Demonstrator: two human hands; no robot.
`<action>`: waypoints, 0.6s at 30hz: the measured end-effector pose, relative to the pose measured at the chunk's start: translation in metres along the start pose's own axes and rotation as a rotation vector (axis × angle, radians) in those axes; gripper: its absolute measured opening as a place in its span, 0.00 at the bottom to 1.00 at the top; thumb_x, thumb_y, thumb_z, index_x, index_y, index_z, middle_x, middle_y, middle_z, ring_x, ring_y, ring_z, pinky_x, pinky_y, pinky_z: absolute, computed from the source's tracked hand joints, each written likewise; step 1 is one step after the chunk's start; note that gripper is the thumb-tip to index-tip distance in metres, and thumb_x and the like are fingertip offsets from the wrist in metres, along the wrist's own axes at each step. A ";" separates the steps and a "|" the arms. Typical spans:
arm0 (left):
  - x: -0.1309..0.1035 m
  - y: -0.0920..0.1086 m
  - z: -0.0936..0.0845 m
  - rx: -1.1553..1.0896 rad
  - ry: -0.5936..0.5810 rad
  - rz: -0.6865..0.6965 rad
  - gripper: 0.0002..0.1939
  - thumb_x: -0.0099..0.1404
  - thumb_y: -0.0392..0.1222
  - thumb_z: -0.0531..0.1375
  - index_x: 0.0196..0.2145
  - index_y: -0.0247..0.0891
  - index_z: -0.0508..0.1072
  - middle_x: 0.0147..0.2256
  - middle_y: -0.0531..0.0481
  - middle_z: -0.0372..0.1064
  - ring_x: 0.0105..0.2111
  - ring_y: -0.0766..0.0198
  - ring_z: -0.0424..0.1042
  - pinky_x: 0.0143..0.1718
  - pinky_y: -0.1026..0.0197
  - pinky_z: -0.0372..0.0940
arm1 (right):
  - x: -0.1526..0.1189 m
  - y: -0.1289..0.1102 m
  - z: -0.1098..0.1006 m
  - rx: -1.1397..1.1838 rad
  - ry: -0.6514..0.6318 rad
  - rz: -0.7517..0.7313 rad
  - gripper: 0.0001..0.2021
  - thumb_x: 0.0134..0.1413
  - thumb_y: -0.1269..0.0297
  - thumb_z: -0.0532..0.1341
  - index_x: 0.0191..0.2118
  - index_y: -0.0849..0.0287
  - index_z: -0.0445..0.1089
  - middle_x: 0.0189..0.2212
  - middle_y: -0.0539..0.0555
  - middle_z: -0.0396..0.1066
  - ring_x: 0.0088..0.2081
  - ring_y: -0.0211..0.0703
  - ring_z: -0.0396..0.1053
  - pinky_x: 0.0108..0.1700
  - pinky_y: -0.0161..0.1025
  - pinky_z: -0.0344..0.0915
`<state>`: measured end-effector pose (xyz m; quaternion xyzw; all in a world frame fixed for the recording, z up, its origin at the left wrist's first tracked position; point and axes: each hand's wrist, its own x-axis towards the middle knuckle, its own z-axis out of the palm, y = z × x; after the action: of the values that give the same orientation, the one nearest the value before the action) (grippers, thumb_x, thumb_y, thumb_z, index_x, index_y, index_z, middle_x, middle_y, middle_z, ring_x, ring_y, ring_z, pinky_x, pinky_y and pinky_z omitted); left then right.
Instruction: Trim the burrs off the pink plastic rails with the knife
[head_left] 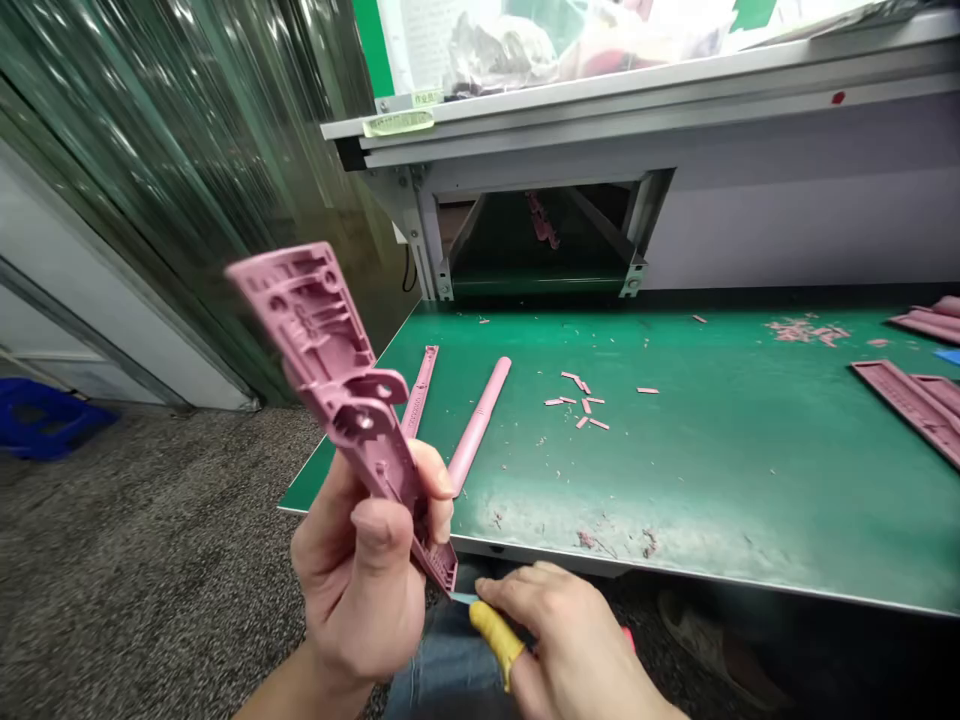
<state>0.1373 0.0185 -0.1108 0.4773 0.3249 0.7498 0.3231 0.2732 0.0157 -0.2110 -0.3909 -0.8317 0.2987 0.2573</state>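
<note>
My left hand (375, 570) is closed around the lower part of a long pink plastic piece (319, 325), which is tilted with its ribbed, hollow side showing. My right hand (559, 620) is closed on a knife (463, 598) below the table edge. The thumb of that hand wears a yellow cover (496, 640). The knife's blade tip is at the bottom end of the pink piece. The knife's handle is mostly hidden in my right hand.
On the green table (697, 480) lie a pink rod (484, 420), a narrow pink part (421, 385), small pink strips (585, 405), shavings (806, 332) and larger pink parts (907, 405) at right. Behind is a conveyor opening (544, 270); a blue object (49, 415) lies left.
</note>
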 end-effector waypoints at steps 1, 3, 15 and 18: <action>-0.002 0.001 0.000 -0.015 -0.003 -0.045 0.07 0.57 0.49 0.65 0.29 0.44 0.77 0.26 0.53 0.68 0.18 0.67 0.62 0.21 0.60 0.60 | 0.002 -0.001 -0.001 -0.025 0.017 0.026 0.15 0.48 0.71 0.57 0.40 0.51 0.75 0.32 0.52 0.76 0.34 0.48 0.72 0.36 0.40 0.65; -0.004 0.005 -0.001 -0.032 -0.016 -0.141 0.08 0.54 0.49 0.67 0.26 0.44 0.77 0.24 0.53 0.67 0.18 0.67 0.62 0.21 0.60 0.60 | 0.004 -0.001 -0.004 -0.060 0.054 0.066 0.12 0.53 0.69 0.56 0.40 0.52 0.75 0.32 0.54 0.74 0.34 0.48 0.71 0.37 0.41 0.65; 0.034 0.003 -0.017 -0.264 0.079 -0.099 0.10 0.67 0.51 0.54 0.42 0.51 0.71 0.28 0.55 0.63 0.18 0.70 0.59 0.18 0.65 0.58 | 0.001 0.008 0.004 0.419 0.301 -0.085 0.15 0.53 0.54 0.63 0.44 0.57 0.71 0.33 0.53 0.72 0.32 0.40 0.70 0.32 0.31 0.66; 0.042 -0.004 -0.020 -0.341 0.229 -0.191 0.07 0.67 0.47 0.54 0.39 0.47 0.71 0.28 0.55 0.59 0.20 0.73 0.57 0.18 0.70 0.59 | 0.007 0.012 0.024 0.424 0.284 -0.242 0.17 0.54 0.51 0.63 0.46 0.54 0.72 0.39 0.54 0.74 0.38 0.40 0.73 0.38 0.29 0.68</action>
<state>0.1055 0.0507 -0.0994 0.2946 0.2717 0.8091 0.4298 0.2591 0.0204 -0.2350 -0.2643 -0.7469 0.3755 0.4809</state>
